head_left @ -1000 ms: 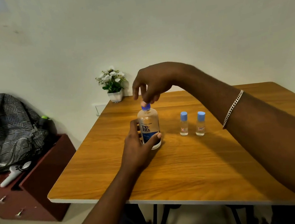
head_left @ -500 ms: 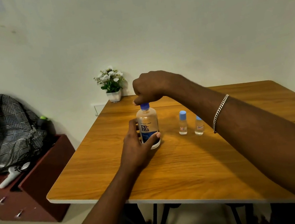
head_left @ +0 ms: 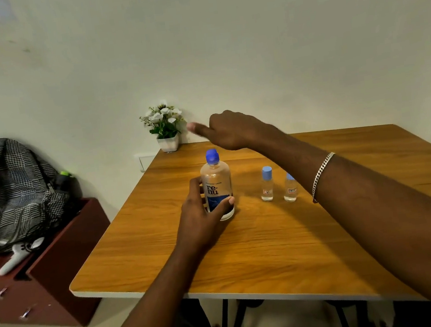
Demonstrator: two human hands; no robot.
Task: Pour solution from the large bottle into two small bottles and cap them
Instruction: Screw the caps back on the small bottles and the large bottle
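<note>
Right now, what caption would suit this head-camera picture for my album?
Left hand grips the large bottle; right hand hovers near its blue cap, two small bottles alongside.

Lg bottle [head_left: 216,187] label: "re-nu", "fresh".

The table [head_left: 272,238] had a smooth wood-grain top with a soft sheen and a pale edge band. The large bottle [head_left: 217,179] was clear glossy plastic with a printed label and a blue plastic cap [head_left: 212,155]. The two small bottles [head_left: 267,188] [head_left: 290,190] were clear plastic too (paler blue caps). A bracelet [head_left: 321,174] of bright metal links gleamed. A bag [head_left: 2,184] of woven checked cloth lay on a matt dark-red cabinet [head_left: 60,277].
</note>
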